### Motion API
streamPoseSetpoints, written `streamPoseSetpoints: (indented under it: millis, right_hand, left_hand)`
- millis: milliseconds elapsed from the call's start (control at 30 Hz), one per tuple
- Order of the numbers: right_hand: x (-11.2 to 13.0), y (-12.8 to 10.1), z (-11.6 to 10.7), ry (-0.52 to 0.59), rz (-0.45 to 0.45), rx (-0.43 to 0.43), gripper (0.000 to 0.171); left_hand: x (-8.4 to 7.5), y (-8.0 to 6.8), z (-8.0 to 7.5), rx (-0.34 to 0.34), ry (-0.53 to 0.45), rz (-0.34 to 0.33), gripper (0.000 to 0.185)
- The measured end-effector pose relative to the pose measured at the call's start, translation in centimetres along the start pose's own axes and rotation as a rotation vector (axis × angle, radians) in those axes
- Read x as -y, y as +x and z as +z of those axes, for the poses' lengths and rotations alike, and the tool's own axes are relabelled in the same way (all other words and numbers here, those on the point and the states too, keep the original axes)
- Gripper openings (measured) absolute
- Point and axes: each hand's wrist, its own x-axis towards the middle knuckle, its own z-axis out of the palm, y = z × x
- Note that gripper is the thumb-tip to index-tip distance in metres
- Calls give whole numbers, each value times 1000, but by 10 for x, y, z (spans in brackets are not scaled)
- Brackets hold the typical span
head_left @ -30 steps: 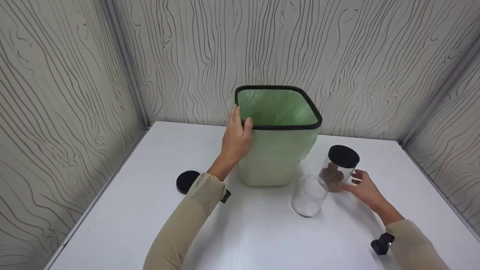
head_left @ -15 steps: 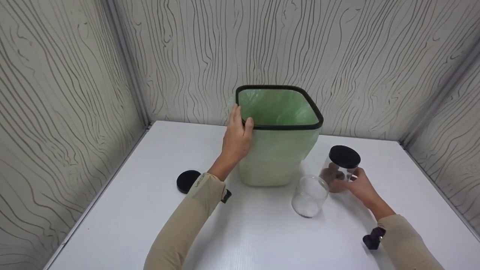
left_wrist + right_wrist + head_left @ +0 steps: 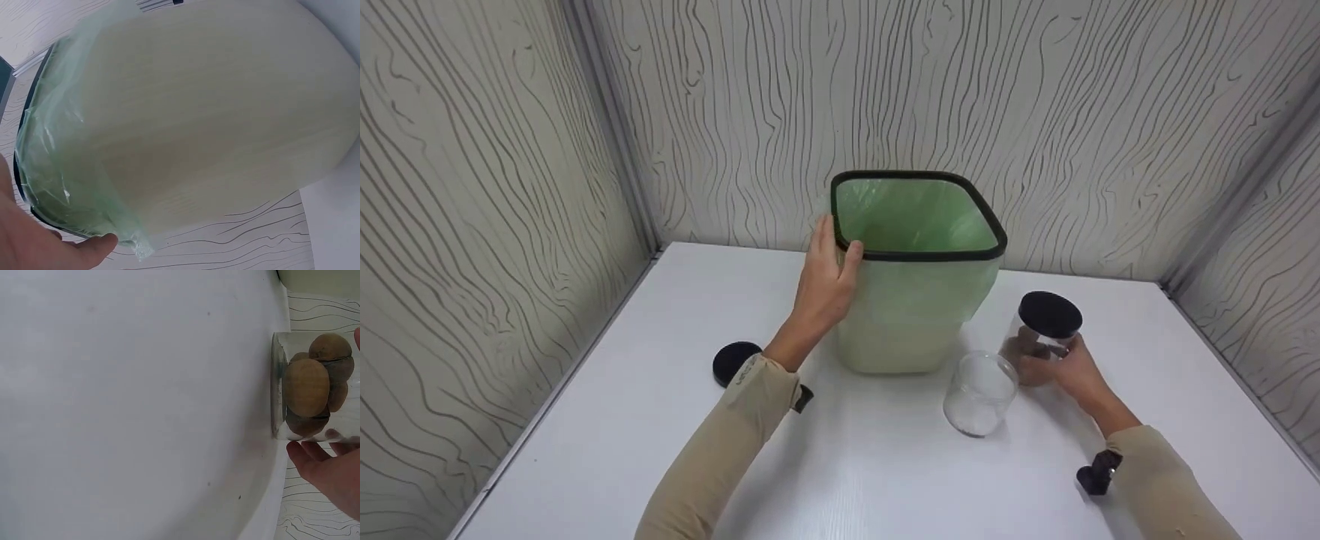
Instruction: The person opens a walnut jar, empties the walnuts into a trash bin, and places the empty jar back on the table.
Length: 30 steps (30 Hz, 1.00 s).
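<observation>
My left hand (image 3: 825, 289) lies along the left side of a pale bin (image 3: 896, 341), its straight fingers and thumb at the black rim (image 3: 930, 256). A thin green bag (image 3: 62, 152) lines the bin and folds over the outside; my thumb is beside its loose edge in the left wrist view. With my right hand (image 3: 1076, 373) I grip a clear jar (image 3: 306, 388) low on its side. Several brown, rounded, walnut-like pieces fill its lower part, and a black lid (image 3: 1050, 314) covers it. The jar stands upright on the table.
Just left of the gripped jar stands a clear jar without a lid (image 3: 979, 397), in front of the bin. Another black lid (image 3: 733, 362) lies on the white table (image 3: 607, 435), partly behind my left sleeve. Wood-patterned panels (image 3: 750, 112) enclose the back and sides.
My right hand has moved left and its fingers have closed round the lidded jar. My left hand has shifted slightly down and left at the bin's rim.
</observation>
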Motion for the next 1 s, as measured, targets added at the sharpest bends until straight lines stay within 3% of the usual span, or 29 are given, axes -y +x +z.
streamPoseSetpoints:
  millis: [333, 633, 1000]
  right_hand:
    - [-1, 2, 1, 31, -39, -33, 97]
    - [-2, -2, -3, -36, -10, -60, 101]
    - [10, -16, -17, -32, -44, -110, 91]
  left_hand:
    - [13, -31, -6, 11, 7, 21, 72]
    - [22, -62, 0, 30, 57, 9, 73]
    - [18, -85, 10, 78, 92, 69, 61]
